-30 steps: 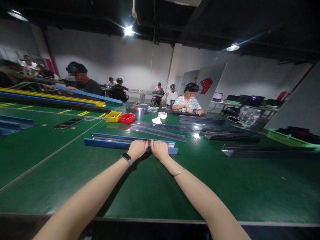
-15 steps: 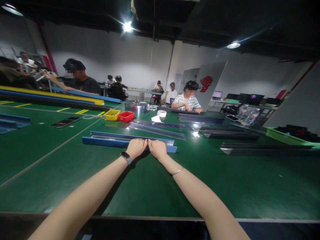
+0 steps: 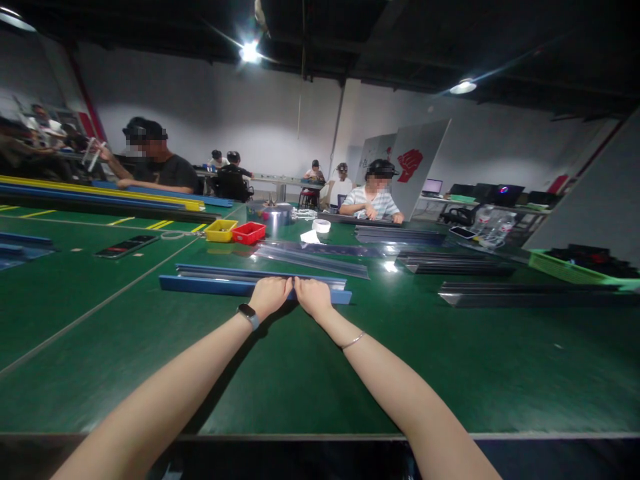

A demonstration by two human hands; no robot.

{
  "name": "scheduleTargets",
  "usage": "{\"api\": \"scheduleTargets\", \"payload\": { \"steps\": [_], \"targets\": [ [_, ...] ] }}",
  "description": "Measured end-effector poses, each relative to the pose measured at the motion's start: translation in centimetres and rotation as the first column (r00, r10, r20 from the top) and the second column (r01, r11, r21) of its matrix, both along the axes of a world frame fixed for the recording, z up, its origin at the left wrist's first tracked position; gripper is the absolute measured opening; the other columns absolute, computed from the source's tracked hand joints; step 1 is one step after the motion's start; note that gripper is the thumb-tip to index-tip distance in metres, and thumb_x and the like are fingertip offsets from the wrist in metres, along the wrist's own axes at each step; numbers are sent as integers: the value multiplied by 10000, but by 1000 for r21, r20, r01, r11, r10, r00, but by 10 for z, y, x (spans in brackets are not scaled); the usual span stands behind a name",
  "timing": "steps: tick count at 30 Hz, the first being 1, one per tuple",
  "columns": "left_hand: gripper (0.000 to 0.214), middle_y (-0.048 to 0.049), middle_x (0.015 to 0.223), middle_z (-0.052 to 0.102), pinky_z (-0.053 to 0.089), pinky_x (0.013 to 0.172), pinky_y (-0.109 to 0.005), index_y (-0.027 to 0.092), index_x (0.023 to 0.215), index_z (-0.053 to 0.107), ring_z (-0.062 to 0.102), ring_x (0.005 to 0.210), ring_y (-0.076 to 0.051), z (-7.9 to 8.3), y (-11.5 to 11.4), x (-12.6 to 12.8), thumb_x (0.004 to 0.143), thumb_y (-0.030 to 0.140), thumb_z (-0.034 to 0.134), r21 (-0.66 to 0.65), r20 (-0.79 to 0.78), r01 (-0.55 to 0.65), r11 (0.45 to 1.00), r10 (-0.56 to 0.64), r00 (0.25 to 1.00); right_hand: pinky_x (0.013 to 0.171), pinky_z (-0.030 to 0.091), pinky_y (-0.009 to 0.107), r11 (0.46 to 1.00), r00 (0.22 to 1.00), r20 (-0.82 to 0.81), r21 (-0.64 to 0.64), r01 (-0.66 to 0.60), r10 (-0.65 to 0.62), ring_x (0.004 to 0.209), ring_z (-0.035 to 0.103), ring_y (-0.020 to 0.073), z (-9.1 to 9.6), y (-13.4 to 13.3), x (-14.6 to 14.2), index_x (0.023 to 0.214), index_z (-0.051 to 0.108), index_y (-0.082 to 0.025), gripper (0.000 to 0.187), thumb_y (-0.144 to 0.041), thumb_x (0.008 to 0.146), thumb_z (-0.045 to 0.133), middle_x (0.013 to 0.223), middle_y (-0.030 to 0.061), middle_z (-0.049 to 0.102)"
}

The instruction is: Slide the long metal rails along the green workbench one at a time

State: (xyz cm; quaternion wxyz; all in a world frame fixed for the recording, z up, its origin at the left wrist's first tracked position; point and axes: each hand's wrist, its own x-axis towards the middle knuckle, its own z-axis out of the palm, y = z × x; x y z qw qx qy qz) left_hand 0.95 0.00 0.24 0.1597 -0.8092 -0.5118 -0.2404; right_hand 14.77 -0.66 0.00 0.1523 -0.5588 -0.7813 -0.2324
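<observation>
A long blue strip (image 3: 205, 285) lies crosswise on the green table (image 3: 310, 373), with a grey metal strip (image 3: 225, 272) just behind it. My left hand (image 3: 270, 295) and my right hand (image 3: 313, 296) sit side by side on the blue strip near its right half. Both hands have their fingers curled over the strip's far edge, gripping it. The fingertips are hidden behind the knuckles. A watch sits on my left wrist and a thin bracelet on my right.
Clear plastic sleeves (image 3: 313, 260) lie behind the strips. Dark strips (image 3: 500, 293) lie to the right, a green tray (image 3: 575, 270) far right. Yellow bin (image 3: 221, 231), red bin (image 3: 249, 233), tape roll (image 3: 321, 225) and a phone (image 3: 125, 247) sit further back. Other people work at the far side.
Both hands stay on the blue strip in the same grip. The view has shifted slightly; the hands and strip appear a little higher and to the left.
</observation>
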Motion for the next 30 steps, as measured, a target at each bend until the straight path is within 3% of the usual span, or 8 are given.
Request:
{"api": "scheduleTargets", "payload": {
  "steps": [14, 21, 30],
  "targets": [
    [538, -109, 702, 624, 398, 649, -281, 123, 700, 623, 584, 703, -185, 0, 3, -2, 872, 380, 183, -12, 12, -23, 1000, 23, 1000, 619, 378, 225, 998, 993, -109, 45, 42, -37, 694, 591, 147, -1, 1, -1, 767, 624, -145, 486, -331, 903, 197, 732, 98, 654],
    [537, -116, 716, 624, 396, 648, -285, 115, 710, 621, 584, 720, -191, 0, 5, -5, 871, 373, 178, -9, 14, -48, 999, 48, 999, 603, 381, 214, 1000, 999, -40, -18, 19, -19, 682, 597, 137, 2, -2, -2, 836, 626, -149, 478, -330, 907, 190, 744, 91, 654],
    [530, -113, 695, 619, 389, 644, -290, 120, 700, 619, 584, 705, -192, -1, 5, -6, 874, 362, 182, -10, -1, -33, 999, 33, 999, 601, 384, 211, 1000, 994, -106, 0, 12, -12, 681, 597, 142, 3, -2, -3, 779, 632, -147, 474, -340, 901, 216, 726, 79, 656]
  ]
}}
